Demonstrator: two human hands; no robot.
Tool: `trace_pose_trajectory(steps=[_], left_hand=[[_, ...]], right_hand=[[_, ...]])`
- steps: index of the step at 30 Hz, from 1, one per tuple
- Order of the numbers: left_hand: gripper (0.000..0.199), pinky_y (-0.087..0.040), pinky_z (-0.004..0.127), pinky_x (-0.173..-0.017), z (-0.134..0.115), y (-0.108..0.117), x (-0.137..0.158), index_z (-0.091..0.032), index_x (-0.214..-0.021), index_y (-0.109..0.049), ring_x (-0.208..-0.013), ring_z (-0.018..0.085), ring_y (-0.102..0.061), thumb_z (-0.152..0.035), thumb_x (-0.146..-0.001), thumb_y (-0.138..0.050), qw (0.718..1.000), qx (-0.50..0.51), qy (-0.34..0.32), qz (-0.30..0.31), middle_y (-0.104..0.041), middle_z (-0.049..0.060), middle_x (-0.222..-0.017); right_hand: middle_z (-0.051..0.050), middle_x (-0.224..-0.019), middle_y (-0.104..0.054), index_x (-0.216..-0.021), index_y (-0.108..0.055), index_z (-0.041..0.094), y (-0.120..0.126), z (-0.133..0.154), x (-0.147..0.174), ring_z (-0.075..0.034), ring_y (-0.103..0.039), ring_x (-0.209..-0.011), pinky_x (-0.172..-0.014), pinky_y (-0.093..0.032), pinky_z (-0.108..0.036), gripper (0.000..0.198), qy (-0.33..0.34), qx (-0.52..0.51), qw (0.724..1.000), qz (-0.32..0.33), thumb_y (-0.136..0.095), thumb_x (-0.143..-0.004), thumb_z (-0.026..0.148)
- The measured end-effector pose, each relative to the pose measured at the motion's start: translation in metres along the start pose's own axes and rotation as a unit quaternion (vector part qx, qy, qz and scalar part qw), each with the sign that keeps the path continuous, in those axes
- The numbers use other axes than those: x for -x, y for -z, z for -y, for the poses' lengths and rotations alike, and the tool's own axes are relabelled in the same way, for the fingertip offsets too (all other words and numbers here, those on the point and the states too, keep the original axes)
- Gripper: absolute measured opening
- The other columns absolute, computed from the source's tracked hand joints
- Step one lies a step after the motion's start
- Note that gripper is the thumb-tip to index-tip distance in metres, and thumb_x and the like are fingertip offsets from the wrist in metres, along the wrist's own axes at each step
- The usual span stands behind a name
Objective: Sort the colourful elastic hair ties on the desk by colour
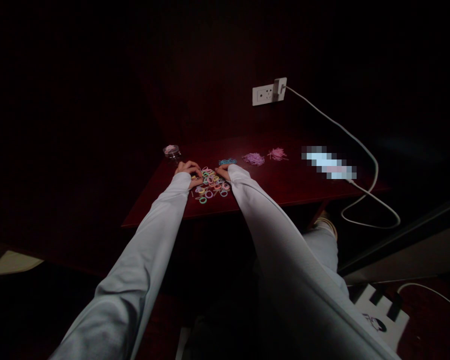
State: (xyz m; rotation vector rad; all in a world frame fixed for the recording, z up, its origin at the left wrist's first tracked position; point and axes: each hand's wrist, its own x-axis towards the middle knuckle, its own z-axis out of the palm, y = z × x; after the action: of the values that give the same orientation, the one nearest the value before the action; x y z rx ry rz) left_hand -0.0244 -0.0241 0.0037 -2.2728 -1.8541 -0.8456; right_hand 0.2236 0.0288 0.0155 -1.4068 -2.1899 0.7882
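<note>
A loose pile of pastel hair ties (210,186), in pink, yellow, green and lilac, lies near the table's front edge. My left hand (189,169) rests at the pile's left side, fingers bent and thumb apart from them, touching the nearest ties. From the opposite side my right hand (222,172) reaches in at the pile's upper right edge. Its fingers point inward and are partly hidden by the sleeve, so their grip does not show. Just beyond it sits a small heap of blue bands (228,161).
Purple bands (253,159) and pink bands (277,154) form separate heaps to the right. A clear jar (171,152) stands behind my left hand. On the right lies a pixelated bright object (330,163), with a white cable (339,124) running to the wall socket (264,95).
</note>
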Motion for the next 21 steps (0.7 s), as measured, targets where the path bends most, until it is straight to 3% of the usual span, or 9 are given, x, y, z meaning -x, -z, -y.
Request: trace_pose_trajectory(steps=[15, 21], left_hand=[[0.002, -0.054, 0.053, -0.113, -0.0033, 0.0037, 0.0028, -0.025, -0.086, -0.082, -0.122, 0.034, -0.063, -0.027, -0.086, -0.083, 1.000, -0.006, -0.010, -0.011, -0.080, 0.004, -0.131], [0.007, -0.051, 0.051, -0.111, -0.0069, 0.0067, 0.0035, -0.028, -0.093, -0.080, -0.122, 0.033, -0.062, -0.024, -0.087, -0.081, 1.000, -0.018, -0.011, 0.003, -0.080, 0.002, -0.133]], right_hand=[[-0.004, -0.127, -0.084, -0.126, -0.086, 0.034, 0.0009, 0.0016, 0.0024, -0.030, -0.072, -0.119, -0.118, -0.053, -0.043, 0.057, 0.001, -0.016, 1.000, -0.003, -0.052, -0.106, 0.075], [-0.002, -0.126, -0.085, -0.130, -0.085, 0.035, 0.0020, 0.0027, 0.0021, -0.028, -0.073, -0.116, -0.116, -0.053, -0.039, 0.056, -0.002, -0.003, 1.000, 0.002, -0.049, -0.108, 0.071]])
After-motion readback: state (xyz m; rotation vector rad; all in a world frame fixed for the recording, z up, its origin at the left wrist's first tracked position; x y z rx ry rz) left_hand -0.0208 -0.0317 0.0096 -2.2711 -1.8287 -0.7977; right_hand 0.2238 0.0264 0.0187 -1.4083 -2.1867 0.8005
